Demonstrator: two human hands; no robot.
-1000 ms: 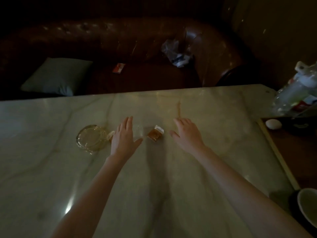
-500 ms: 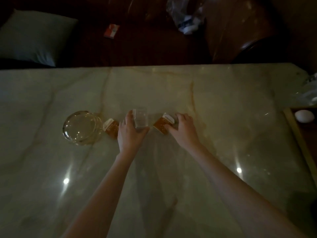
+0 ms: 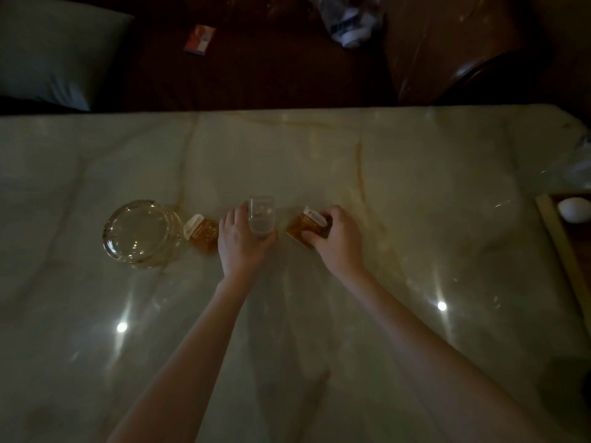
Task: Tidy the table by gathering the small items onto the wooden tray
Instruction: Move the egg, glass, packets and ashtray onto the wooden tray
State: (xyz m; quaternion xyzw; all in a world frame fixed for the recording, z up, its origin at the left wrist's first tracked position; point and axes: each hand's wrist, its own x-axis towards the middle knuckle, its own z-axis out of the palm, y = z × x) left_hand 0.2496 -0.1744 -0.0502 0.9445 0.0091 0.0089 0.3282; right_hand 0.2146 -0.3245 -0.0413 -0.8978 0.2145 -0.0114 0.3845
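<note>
Dim lounge or home sitting room, as we read it. Evidence: a dark brown leather sofa (image 3: 287, 59) along the far side, carrying a pale cushion (image 3: 54, 49) at far left, a small red pack (image 3: 200, 39) and a crumpled plastic bag (image 3: 350, 19). Near side: a low, glossy marble table (image 3: 415, 187) reflecting ceiling lights. On it we list a glass ashtray (image 3: 140, 235) at left and a wooden tray (image 3: 558, 238) at the right edge.

My feed is dim and grainy. 2 small glare spots gleam on the polished counter (image 3: 415, 174) near its front edge; arm shadows fall between them, and the far edge bows.
</note>
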